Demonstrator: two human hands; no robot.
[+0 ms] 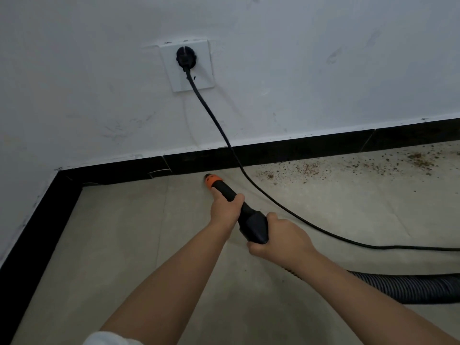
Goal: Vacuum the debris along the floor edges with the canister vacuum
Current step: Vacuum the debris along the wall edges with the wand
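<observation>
Two hands grip the vacuum nozzle [239, 210] near the baseboard [273, 151].
Left hand [225, 207] wraps the black shaft behind the orange tip; right hand [278, 239] clasps the wider rear end. Debris [348, 168] lies scattered along the floor edge to the right, past the power cord [224, 135]; the ribbed hose [408, 285] trails right.

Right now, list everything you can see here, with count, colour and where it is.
vacuum nozzle: one, black with orange tip, tip at the floor by the skirting
vacuum hose: one, dark ribbed, lower right floor
power cord: one, black, from socket across floor to right
plug: one, black, in socket
wall socket: one, white, on wall
debris: scattered brown specks, floor edge at right
skirting: black, along wall base
left hand: grips nozzle front
right hand: grips nozzle rear
</observation>
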